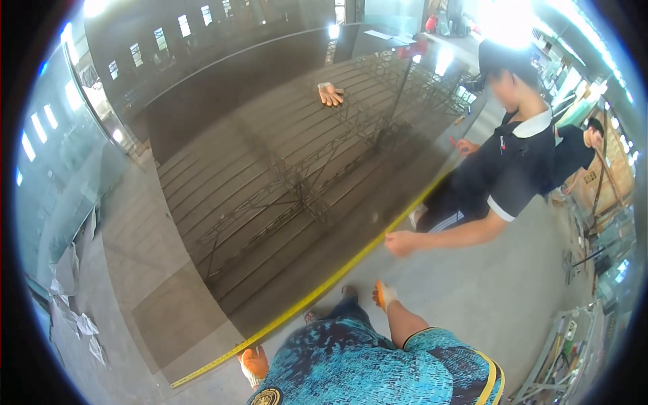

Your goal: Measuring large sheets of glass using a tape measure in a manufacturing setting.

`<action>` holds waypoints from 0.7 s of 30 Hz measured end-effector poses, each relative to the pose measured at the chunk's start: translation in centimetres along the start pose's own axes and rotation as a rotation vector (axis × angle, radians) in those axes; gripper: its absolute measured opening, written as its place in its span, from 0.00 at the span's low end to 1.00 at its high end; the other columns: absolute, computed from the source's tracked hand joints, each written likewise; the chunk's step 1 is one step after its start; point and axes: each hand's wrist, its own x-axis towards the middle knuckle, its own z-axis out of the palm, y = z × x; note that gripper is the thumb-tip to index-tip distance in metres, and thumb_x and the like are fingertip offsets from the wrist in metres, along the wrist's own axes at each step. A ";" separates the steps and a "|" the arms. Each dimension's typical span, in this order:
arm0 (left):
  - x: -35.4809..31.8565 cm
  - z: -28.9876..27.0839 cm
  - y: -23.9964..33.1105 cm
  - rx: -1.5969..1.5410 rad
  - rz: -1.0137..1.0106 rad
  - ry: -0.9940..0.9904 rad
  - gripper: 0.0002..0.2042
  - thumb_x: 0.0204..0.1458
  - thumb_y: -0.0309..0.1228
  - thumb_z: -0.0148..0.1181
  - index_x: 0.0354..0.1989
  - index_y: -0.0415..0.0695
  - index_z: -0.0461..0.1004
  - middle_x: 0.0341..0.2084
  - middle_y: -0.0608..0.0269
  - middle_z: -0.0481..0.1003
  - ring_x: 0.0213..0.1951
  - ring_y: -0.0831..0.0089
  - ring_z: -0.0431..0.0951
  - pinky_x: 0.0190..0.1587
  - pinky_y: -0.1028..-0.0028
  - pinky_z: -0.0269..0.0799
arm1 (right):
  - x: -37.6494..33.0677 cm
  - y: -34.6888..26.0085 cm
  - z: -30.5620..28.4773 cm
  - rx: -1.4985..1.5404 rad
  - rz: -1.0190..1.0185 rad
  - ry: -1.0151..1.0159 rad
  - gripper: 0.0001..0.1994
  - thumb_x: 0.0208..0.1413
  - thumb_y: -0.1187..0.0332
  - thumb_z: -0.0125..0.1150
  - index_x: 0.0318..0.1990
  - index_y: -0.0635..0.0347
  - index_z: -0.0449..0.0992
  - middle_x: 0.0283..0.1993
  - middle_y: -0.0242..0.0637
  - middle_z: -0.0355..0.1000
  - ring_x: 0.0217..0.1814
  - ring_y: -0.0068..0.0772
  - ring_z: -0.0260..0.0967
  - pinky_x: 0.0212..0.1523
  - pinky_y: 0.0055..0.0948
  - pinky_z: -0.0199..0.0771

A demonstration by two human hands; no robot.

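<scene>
Head view: where were the hands?

— Apart: the left hand [254,363] was lower left, at the yellow tape measure [307,300], grip unclear; the right hand [383,295], lower centre, spread its fingers.

— And around?

— Tape edged a dark sheet [236,169], which a co-worker [516,158], upper right, partly blocked.

The dark glass sheet [290,169] looks smooth and mirror-glossy, the yellow measuring tape [324,287] smooth, the grey floor [503,270] matt, and the patterned blue garment [364,361] cloth.
</scene>
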 end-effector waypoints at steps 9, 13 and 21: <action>-0.5 1.9 0.0 0.025 0.009 0.052 0.28 0.59 0.25 0.47 0.68 0.60 0.56 0.54 0.68 0.71 0.57 0.70 0.71 0.64 0.55 0.63 | 1.7 -0.8 0.5 0.048 -0.079 0.023 0.20 0.60 0.49 0.60 0.49 0.54 0.74 0.26 0.34 0.72 0.18 0.29 0.66 0.16 0.30 0.59; -0.1 1.4 0.0 0.049 0.003 0.022 0.27 0.60 0.26 0.47 0.68 0.59 0.56 0.54 0.68 0.71 0.57 0.70 0.71 0.64 0.55 0.64 | 1.1 -0.2 0.6 0.028 -0.072 0.048 0.20 0.60 0.48 0.57 0.46 0.56 0.74 0.31 0.36 0.72 0.25 0.29 0.68 0.24 0.31 0.61; 1.1 1.6 -0.8 0.015 0.020 0.040 0.18 0.55 0.27 0.51 0.55 0.56 0.68 0.50 0.69 0.77 0.53 0.68 0.75 0.57 0.54 0.66 | 1.9 1.5 0.7 0.026 -0.036 0.046 0.20 0.60 0.47 0.57 0.45 0.55 0.74 0.30 0.34 0.72 0.25 0.29 0.68 0.24 0.31 0.61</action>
